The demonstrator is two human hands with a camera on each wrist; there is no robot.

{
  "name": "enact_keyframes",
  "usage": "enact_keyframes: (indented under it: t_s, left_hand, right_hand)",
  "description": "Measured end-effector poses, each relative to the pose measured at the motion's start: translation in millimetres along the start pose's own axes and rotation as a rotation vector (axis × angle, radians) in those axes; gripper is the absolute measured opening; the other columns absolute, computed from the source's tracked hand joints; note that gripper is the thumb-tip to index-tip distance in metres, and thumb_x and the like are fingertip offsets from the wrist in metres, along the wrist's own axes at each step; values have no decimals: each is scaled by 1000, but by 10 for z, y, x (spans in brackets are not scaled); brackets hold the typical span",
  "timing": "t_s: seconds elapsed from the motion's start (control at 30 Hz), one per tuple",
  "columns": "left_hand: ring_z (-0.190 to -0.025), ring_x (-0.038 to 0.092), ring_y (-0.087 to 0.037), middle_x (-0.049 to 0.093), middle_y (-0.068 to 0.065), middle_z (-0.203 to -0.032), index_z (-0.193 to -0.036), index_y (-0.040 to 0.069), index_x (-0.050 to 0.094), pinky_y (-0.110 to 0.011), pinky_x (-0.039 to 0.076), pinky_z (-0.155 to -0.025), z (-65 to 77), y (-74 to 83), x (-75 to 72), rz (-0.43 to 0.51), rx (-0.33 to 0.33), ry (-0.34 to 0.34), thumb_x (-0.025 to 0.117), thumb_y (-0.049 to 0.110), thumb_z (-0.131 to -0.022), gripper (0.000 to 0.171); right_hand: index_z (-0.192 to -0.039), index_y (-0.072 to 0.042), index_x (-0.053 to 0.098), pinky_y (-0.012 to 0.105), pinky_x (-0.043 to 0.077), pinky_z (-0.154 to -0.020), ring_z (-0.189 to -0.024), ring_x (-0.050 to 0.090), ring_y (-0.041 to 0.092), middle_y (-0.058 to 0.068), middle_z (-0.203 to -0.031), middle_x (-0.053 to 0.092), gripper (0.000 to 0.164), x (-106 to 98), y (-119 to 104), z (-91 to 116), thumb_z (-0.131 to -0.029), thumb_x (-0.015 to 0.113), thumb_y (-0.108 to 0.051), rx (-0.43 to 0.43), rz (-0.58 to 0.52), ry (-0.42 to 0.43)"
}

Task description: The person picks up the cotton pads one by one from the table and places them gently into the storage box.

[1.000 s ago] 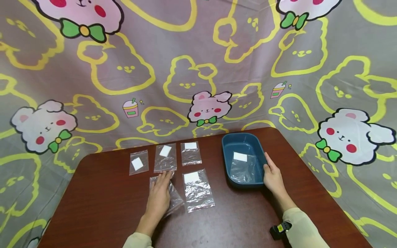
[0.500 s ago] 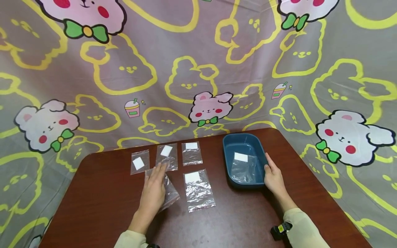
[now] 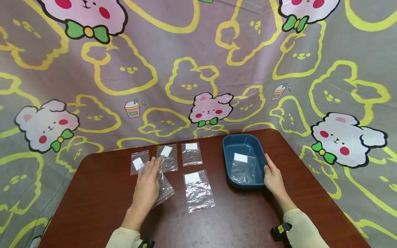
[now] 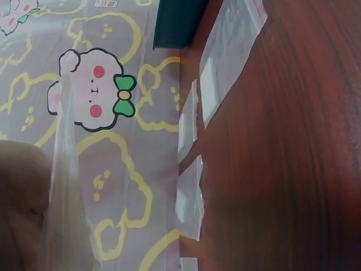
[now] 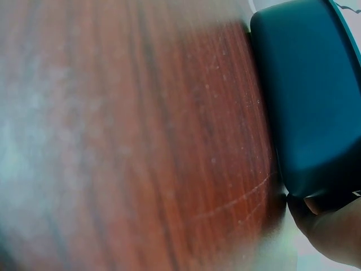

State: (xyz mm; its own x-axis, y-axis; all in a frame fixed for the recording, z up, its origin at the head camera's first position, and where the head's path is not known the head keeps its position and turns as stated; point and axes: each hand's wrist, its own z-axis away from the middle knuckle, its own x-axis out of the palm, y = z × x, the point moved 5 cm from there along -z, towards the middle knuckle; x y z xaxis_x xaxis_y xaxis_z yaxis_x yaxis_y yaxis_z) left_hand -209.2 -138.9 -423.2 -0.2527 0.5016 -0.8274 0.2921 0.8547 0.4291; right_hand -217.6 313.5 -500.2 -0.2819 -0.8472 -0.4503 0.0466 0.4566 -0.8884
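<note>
My left hand (image 3: 146,186) holds a clear zip-lock bag (image 3: 165,188) above the table at centre left, its palm covering much of the bag. In the left wrist view the bag (image 4: 69,209) hangs as a thin upright sheet beside the fingers (image 4: 20,192). My right hand (image 3: 274,179) grips the right side of a dark blue plastic tub (image 3: 245,142), thumb at the rim. Inside the tub lies another clear bag (image 3: 245,172) with a white label. The right wrist view shows the tub's outer wall (image 5: 310,96) and part of the hand (image 5: 338,231).
Several clear bags with white patches lie on the brown table (image 3: 102,193): a small bag (image 3: 138,171) at left, a second bag (image 3: 170,164), a third bag (image 3: 191,158) at the back, and a larger bag (image 3: 199,196) nearer. A patterned curtain (image 3: 161,89) surrounds the table.
My left hand has moved left with the bag, which now sits farther left and nearer the small left bag. The right hand and the tub stay in place.
</note>
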Motion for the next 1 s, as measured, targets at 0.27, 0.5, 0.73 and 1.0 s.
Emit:
enact_keyframes:
  t_s: [0.27, 0.5, 0.73, 1.0]
  left_hand:
    - [-140, 38, -46, 41, -23, -153, -150, 5, 46, -71, 24, -110, -28, -13, -49, -7, -4, 15, 49, -6, -99, 52]
    - [-140, 37, -45, 39, -23, -154, -150, 5, 45, -70, 23, -111, -23, -5, -48, -7, -16, -6, 49, -5, -100, 52]
    - [-140, 38, -45, 41, -24, -153, -149, 5, 46, -69, 22, -112, -13, 28, 16, 8, -8, 1, 50, -6, -98, 52]
    - [-136, 42, -47, 45, -25, -150, -147, 3, 49, -71, 26, -109, -122, 227, 127, 21, 56, 36, 54, -7, -95, 53]
  right_hand:
    - [-161, -12, 24, 56, 19, -119, -150, 20, 33, 13, -164, 24, 53, -8, -10, -11, -108, 32, -7, -9, -4, 2]
    - [-161, -15, 23, 57, 19, -119, -150, 19, 34, 14, -164, 23, 54, -5, -15, 8, -108, 32, -8, 8, -3, 0]
    - [-161, -14, 25, 56, 19, -119, -149, 20, 34, 15, -163, 24, 54, -7, -4, 27, -107, 33, -5, -1, -3, 7]
    - [-160, -13, 25, 56, 19, -119, -149, 21, 35, 15, -163, 25, 54, -6, 7, 25, -108, 33, -6, -7, 8, 15]
